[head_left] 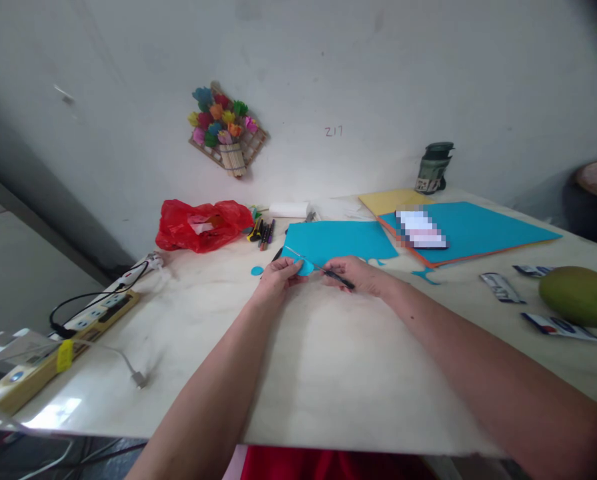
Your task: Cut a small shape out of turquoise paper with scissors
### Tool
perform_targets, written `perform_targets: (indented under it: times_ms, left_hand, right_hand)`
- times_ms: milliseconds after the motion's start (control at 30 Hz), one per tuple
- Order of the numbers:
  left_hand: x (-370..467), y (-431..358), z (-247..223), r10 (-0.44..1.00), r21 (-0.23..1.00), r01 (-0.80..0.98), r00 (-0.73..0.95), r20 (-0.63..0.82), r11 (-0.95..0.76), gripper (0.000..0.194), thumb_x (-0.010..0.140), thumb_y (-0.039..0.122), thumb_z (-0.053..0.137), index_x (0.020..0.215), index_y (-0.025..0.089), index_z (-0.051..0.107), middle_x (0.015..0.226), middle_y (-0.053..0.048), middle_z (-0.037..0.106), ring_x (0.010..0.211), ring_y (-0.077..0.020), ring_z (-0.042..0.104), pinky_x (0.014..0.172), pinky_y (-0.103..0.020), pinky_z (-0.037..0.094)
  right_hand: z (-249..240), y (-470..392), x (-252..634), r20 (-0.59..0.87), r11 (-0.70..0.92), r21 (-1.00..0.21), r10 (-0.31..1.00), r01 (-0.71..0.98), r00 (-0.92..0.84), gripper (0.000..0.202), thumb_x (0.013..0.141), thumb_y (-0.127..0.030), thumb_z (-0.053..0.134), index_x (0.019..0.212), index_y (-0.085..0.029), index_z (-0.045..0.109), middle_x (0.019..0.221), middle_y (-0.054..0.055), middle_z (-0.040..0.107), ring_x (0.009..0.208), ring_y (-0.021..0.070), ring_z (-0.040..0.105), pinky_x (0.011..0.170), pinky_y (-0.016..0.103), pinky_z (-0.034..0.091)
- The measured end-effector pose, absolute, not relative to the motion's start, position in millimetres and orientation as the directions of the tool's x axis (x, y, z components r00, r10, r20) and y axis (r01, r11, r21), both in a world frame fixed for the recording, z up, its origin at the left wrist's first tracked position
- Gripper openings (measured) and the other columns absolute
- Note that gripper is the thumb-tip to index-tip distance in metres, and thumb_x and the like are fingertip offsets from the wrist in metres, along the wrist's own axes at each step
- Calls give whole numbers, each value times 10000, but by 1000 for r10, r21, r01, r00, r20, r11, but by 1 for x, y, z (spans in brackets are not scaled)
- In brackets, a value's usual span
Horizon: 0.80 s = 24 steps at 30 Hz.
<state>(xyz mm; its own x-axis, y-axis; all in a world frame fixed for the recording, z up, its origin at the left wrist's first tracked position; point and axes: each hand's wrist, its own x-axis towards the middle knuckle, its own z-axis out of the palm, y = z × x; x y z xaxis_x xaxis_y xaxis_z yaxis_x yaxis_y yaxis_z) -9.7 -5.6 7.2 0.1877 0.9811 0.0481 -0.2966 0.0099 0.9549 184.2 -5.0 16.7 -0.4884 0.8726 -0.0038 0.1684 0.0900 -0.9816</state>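
Note:
My left hand pinches a small piece of blue paper by its left side. In my right hand is a pair of scissors with dark handles, its blades pointing left across that piece. Just beyond both hands lies a blue sheet with a ragged near edge. A small blue paper disc rests on the table to the left of my left hand. Curled blue scraps lie right of the sheet. My fingers partly hide the scissor handles.
A red plastic bag and several pens sit at the back left. A power strip runs along the left edge. Stacked coloured sheets carry a phone. A green fruit and small packets lie right; a bottle stands behind.

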Motion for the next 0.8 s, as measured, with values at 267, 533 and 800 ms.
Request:
perform_targets:
  times_ms: [267, 533, 800]
  left_hand:
    - [-10, -4, 6, 979, 947, -319, 201, 42, 25, 280, 576, 295, 754, 662, 120, 553, 636, -23, 621, 526, -121, 580, 596, -274, 474]
    - [-10, -5, 7, 979, 944, -326, 202, 24, 44, 247, 586, 270, 749, 660, 123, 565, 647, -31, 635, 542, -136, 599, 609, -288, 485]
    - [-10, -4, 5, 981, 940, -337, 194, 26, 42, 259, 577, 274, 754, 666, 124, 562, 640, -27, 632, 552, -137, 598, 647, -309, 494]
  right_hand:
    - [20, -7, 183, -31, 46, -987, 881, 152, -472, 280, 580, -341, 653, 767, -142, 593, 453, -64, 477, 365, 56, 376, 376, 211, 255]
    - [15, -3, 184, -32, 55, -985, 875, 165, -483, 309, 586, -388, 646, 777, -152, 590, 434, -65, 471, 345, 56, 359, 359, 208, 253]
    - [11, 0, 184, -24, 54, -988, 873, 146, -486, 312, 612, -414, 628, 771, -148, 594, 430, -57, 460, 346, 63, 361, 357, 218, 252]
